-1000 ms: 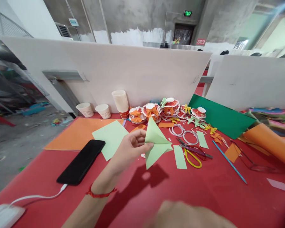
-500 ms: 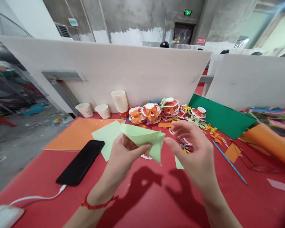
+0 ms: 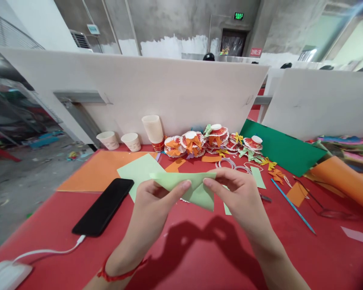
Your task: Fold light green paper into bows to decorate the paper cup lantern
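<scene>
Both my hands hold one folded light green paper (image 3: 196, 189) above the red table (image 3: 199, 253). My left hand (image 3: 153, 209) pinches its left part, thumb on top. My right hand (image 3: 240, 199) pinches its right part, fingers curled over the top edge. The paper lies nearly flat between them, a corner hanging down at the middle. A red string is tied round my left wrist.
A black phone (image 3: 104, 206) on a white cable lies to the left. A light green sheet (image 3: 139, 173) and an orange sheet (image 3: 97, 169) lie behind. Paper cups (image 3: 153, 129), decorated paper flowers (image 3: 211, 141), white rings, a blue stick (image 3: 292, 205), green card (image 3: 282, 149) and paper strips stand beyond.
My right hand has come up from below the frame and taken the paper's right side. The paper has turned from upright to nearly flat, held by both hands.
</scene>
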`<control>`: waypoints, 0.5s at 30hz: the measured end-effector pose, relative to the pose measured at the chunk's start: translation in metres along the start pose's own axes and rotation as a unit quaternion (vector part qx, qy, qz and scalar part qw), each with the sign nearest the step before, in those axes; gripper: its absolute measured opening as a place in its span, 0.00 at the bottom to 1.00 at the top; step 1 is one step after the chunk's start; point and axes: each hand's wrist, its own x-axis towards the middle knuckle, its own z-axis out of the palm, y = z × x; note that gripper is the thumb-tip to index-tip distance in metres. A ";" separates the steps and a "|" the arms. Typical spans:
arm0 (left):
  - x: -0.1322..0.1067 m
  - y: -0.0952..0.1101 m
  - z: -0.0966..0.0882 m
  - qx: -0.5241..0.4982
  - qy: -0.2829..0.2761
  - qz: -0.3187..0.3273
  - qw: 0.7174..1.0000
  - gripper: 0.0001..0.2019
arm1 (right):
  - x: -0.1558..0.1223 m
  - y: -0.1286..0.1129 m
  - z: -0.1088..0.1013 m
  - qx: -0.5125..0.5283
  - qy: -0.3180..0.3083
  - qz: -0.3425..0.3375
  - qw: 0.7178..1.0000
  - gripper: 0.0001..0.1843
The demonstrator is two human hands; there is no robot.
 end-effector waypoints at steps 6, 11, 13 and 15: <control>0.002 -0.003 -0.002 -0.009 0.013 0.017 1.000 0.09 | -0.001 0.000 0.000 -0.012 -0.004 -0.013 1.000 0.07; 0.003 -0.006 -0.003 -0.014 0.027 0.019 0.999 0.10 | -0.001 -0.001 0.000 -0.007 -0.009 -0.007 1.000 0.07; 0.003 -0.006 -0.002 -0.031 0.030 0.015 0.999 0.10 | -0.002 -0.001 0.000 -0.005 -0.010 -0.003 1.000 0.08; 0.005 -0.006 0.000 -0.066 0.039 0.026 0.997 0.10 | -0.002 -0.001 0.000 -0.006 -0.009 -0.002 1.000 0.08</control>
